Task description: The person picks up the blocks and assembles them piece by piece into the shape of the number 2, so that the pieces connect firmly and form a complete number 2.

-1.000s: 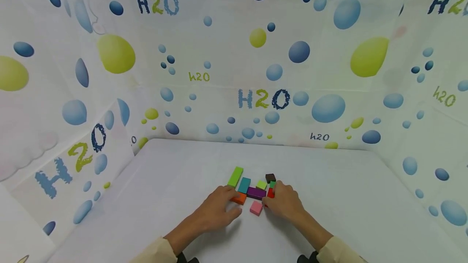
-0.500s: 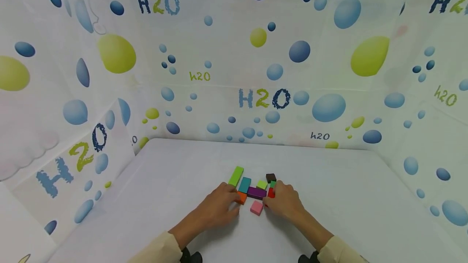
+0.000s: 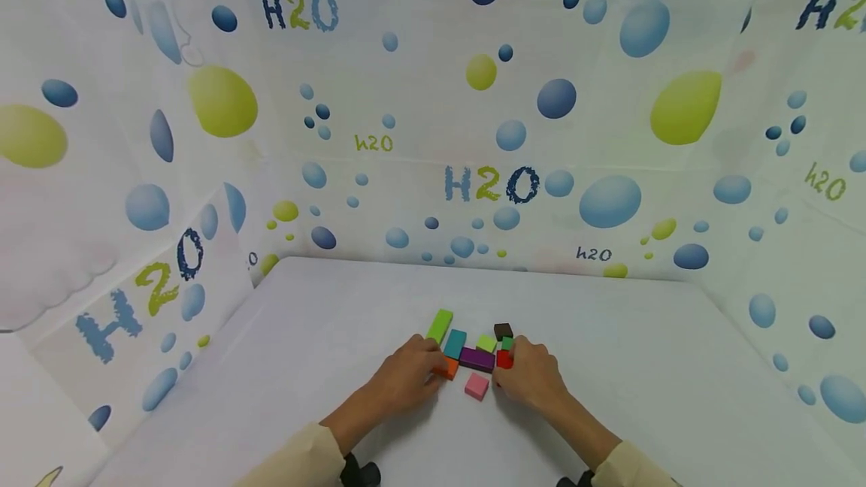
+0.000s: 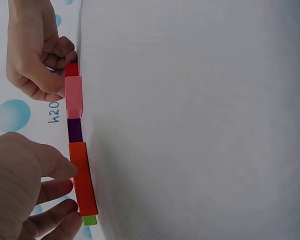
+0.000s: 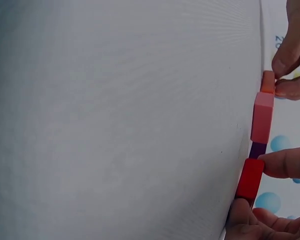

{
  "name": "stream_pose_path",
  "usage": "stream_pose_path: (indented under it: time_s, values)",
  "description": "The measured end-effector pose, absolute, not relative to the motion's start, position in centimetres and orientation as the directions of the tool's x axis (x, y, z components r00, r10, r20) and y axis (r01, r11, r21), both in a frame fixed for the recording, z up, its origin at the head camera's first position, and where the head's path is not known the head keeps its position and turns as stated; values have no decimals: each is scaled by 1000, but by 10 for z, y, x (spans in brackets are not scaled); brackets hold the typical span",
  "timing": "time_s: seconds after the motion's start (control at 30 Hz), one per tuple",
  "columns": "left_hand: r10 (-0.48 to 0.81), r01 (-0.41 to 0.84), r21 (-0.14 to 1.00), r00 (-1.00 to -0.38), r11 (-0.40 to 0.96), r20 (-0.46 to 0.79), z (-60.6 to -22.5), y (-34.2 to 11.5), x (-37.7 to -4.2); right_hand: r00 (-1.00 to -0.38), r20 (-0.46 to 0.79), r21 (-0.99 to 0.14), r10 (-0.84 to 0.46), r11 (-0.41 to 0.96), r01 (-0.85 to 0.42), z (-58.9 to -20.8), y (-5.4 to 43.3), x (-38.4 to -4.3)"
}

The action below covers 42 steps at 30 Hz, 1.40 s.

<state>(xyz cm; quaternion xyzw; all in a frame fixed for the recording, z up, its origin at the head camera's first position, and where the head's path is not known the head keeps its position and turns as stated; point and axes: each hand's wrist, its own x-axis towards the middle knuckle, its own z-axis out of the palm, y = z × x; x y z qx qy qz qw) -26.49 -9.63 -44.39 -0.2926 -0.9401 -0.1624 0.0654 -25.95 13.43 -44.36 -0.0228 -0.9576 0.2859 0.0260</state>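
My left hand (image 3: 406, 376) holds the orange block (image 4: 84, 180) between thumb and fingers, at the left of a small group of coloured wooden blocks. My right hand (image 3: 532, 376) pinches the red block (image 5: 250, 179) at the right side, partly hiding it in the head view. Between the two lies a long purple block (image 3: 476, 360). A pink block (image 3: 476, 386) sits nearer to me, apart from the others. Just behind the orange block is a teal block (image 3: 455, 343), and a small green block (image 3: 507, 343) lies behind the red one.
Farther back on the white table (image 3: 352, 307) are a long lime block (image 3: 440, 325), a short lime block (image 3: 485, 343) behind the purple one, and a dark brown block (image 3: 502, 331). Sheets printed with bubbles and H2O hang (image 3: 406, 96) around the table.
My left thumb and fingers have drawn in on the orange block. My right hand stays at the red block, which shows slightly more. The other blocks keep their places.
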Motion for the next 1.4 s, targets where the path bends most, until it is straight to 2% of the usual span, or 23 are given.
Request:
stream_pose_path:
  time_s: [0.33,0.8,1.4]
  values:
    - [529,577,247,-815,778,237,-443,-94,-264,-997,51,-546,59,837,21,-442,138,-256]
    - [539,605,186,-784,774,307,-447,-92,-264,-998,29,-479,62,877,41,-439,141,-249]
    - [529,579,153,-804,801,271,-442,-88,-263,-997,75,-463,10,886,-26,-438,147,-237]
